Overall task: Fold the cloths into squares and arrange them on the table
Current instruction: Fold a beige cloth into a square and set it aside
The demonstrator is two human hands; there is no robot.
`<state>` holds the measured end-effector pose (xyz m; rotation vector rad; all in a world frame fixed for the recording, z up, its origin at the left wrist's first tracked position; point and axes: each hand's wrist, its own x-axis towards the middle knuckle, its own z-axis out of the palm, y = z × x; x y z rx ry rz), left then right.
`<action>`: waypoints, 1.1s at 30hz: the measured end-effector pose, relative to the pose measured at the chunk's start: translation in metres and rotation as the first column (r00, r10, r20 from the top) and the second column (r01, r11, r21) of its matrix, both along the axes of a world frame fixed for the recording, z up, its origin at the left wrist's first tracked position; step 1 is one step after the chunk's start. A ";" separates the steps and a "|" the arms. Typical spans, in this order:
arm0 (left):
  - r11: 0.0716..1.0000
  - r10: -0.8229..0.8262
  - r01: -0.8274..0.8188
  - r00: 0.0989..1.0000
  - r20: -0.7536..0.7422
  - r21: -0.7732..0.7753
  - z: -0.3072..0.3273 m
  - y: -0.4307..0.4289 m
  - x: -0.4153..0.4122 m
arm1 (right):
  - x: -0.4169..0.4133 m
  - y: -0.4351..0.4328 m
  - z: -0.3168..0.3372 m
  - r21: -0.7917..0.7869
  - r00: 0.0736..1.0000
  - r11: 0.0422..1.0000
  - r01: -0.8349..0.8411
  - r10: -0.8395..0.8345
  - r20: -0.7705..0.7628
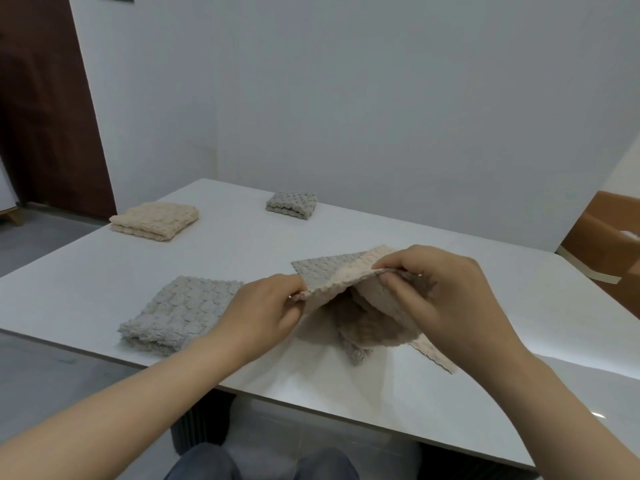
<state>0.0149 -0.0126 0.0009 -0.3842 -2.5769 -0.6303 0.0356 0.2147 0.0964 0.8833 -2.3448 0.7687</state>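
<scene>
One view only on my end: head-worn wide-angle, sitting close above the near edge of the table [381, 223], facing forward and down across its top to the wall [346, 98] behind its far edge.

Three folded cloths [156, 221] [291, 205] [180, 313]; fourth cloth [329, 280] half-lifted

My bare forearms reach in from the lower corners toward mid-frame. My left hand [263, 306] and right hand [436, 289] each pinch the cloth [332, 282] edge, fingers curled.
</scene>
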 end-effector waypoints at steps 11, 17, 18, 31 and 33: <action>0.963 0.089 -0.051 0.987 -0.134 0.266 0.057 -0.041 0.028 | 0.001 0.004 0.044 -0.130 0.997 0.992 0.010 -0.020 -0.074; 0.948 0.093 -0.021 0.973 -0.213 0.316 0.089 -0.047 0.046 | 0.006 0.006 0.059 -0.185 0.990 0.983 0.008 -0.034 -0.138; 0.945 0.101 -0.021 0.968 -0.230 0.327 0.095 -0.048 0.049 | 0.007 0.006 0.062 -0.197 0.989 0.980 0.002 -0.032 -0.147; 0.885 0.218 -0.138 0.966 -0.135 0.445 0.108 -0.063 0.052 | -0.004 0.013 0.045 -0.276 0.992 0.953 0.126 -0.124 0.023; 0.887 0.217 -0.155 0.971 -0.096 0.434 0.097 -0.067 0.047 | -0.011 0.011 0.031 -0.270 0.987 0.951 0.154 -0.138 0.078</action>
